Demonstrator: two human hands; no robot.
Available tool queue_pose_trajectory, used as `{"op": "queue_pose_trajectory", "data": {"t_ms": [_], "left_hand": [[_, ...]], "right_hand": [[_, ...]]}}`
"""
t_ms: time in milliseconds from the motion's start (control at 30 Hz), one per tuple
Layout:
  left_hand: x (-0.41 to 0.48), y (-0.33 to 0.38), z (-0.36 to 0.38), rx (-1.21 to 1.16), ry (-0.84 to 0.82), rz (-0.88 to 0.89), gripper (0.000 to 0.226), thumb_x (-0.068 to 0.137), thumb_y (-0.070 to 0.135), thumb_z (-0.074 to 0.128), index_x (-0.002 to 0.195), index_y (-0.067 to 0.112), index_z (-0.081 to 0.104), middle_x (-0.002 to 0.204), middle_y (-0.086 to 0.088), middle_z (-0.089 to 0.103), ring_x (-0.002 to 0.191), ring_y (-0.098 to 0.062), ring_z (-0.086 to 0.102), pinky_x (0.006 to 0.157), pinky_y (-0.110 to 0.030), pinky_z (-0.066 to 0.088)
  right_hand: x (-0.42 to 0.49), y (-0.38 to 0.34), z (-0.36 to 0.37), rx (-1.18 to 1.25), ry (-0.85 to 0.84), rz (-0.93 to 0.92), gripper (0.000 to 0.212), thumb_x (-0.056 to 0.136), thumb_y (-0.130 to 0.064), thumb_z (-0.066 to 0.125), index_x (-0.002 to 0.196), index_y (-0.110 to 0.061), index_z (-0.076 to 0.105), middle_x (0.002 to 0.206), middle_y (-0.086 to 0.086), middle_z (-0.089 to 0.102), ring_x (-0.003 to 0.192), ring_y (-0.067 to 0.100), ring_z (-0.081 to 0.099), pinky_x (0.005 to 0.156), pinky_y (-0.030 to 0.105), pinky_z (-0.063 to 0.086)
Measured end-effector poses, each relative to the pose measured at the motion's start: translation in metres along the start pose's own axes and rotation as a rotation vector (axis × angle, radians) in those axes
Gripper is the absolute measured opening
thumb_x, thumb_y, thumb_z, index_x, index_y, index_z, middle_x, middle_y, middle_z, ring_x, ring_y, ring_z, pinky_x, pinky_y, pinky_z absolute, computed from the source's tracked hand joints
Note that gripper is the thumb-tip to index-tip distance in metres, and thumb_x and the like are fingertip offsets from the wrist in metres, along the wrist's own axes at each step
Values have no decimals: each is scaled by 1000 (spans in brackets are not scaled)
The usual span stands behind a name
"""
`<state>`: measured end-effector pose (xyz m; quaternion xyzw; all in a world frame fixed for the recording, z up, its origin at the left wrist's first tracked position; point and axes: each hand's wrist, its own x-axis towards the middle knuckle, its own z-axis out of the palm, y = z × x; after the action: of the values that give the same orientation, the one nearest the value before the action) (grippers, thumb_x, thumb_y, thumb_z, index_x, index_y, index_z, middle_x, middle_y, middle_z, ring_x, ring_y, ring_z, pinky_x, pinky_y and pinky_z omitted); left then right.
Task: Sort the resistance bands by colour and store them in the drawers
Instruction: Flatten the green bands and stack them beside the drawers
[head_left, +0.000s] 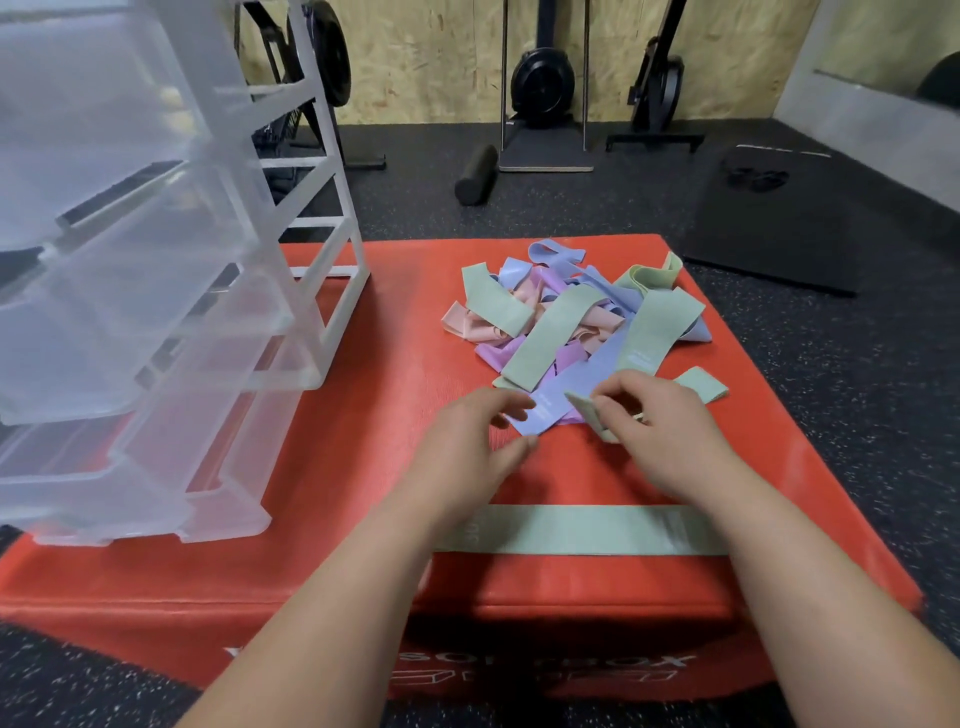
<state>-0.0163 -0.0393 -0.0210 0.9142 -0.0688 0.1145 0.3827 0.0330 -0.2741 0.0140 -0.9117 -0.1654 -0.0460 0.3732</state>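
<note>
Head view. Sorting stage: a green band is pinched between thumb and fingers of the right hand at the near edge of the pile on the box. The left hand is held alongside, its fingers loosely curled and parted, holding nothing. The next move is probably to place it on the laid band. The drawers are open.

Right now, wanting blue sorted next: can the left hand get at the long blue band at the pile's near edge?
Probably yes: the left hand is open beside the near end of the blue band, which lies uncovered on the red box.
</note>
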Motion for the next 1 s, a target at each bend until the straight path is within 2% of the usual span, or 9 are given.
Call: {"op": "queue_pose_trajectory", "data": {"t_ms": [33, 133, 233, 367, 500, 600, 700, 867, 1000], "left_hand": [[1, 9, 0, -113, 7, -1, 39, 93, 34, 78, 130, 36, 66, 120, 23, 70, 107, -1, 64, 90, -23, 51], [4, 34, 2, -313, -13, -7, 37, 98, 32, 75, 134, 37, 65, 127, 25, 68, 113, -3, 64, 90, -22, 53], [5, 43, 8, -380, -12, -44, 18, 98, 24, 74, 116, 26, 74, 110, 15, 76, 101, -4, 70, 86, -27, 55], [3, 45, 14, -408, 31, -124, 7, 93, 20, 80, 98, 20, 75, 87, 4, 77, 83, -9, 71, 77, -28, 53], [1, 49, 15, -422, -6, -122, 17, 91, 22, 83, 102, 27, 71, 82, 6, 78, 82, -20, 73, 84, -47, 57], [-2, 54, 14, -444, -1, -98, 16, 91, 22, 82, 102, 24, 71, 85, 5, 79, 85, -21, 75, 87, -52, 57], [-7, 57, 11, -426, -22, -56, 18, 90, 21, 83, 105, 22, 72, 91, 4, 80, 90, -15, 74, 88, -47, 58], [-9, 52, 3, -334, -52, -11, 14, 88, 29, 83, 95, 26, 72, 92, 8, 78, 92, -14, 72, 92, -48, 54], [-16, 42, -6, -52, -16, 40, 16, 90, 34, 80, 88, 25, 67, 86, 11, 70, 78, -10, 61, 75, -39, 52]], "right_hand": [[-2, -6, -7, 131, -5, -11, 13, 100, -23, 65, 91, -30, 71, 83, -15, 72, 77, 1, 64, 74, 19, 50], [-14, -20, -16, 469, -28, 33, 14, 103, -15, 62, 98, -20, 74, 87, 2, 74, 79, 11, 67, 74, 31, 60], [-25, -23, -17, 576, -16, 107, 14, 104, -14, 62, 104, -17, 75, 88, 3, 77, 81, 11, 70, 73, 34, 62], [-33, -22, -17, 557, -7, 138, 13, 103, -15, 64, 106, -20, 75, 88, 1, 79, 80, 13, 73, 73, 38, 61], [-37, -17, -18, 288, -17, 8, 11, 92, -22, 78, 100, -29, 77, 85, -9, 76, 75, 18, 66, 73, 36, 55], [-38, -16, -20, 231, 36, 0, 9, 89, -21, 80, 90, -30, 77, 80, -11, 74, 70, 12, 63, 70, 32, 51], [-39, -25, -25, 361, 79, -2, 12, 90, -15, 79, 91, -27, 77, 82, -10, 76, 72, 8, 66, 71, 28, 51], [-40, -52, -39, 622, 179, -86, 15, 92, -2, 75, 98, -15, 77, 91, -1, 79, 82, 10, 72, 76, 24, 58], [-42, -53, -52, 762, 353, -44, 15, 93, -7, 77, 99, -21, 76, 91, -3, 79, 83, 11, 73, 81, 29, 62]]}}
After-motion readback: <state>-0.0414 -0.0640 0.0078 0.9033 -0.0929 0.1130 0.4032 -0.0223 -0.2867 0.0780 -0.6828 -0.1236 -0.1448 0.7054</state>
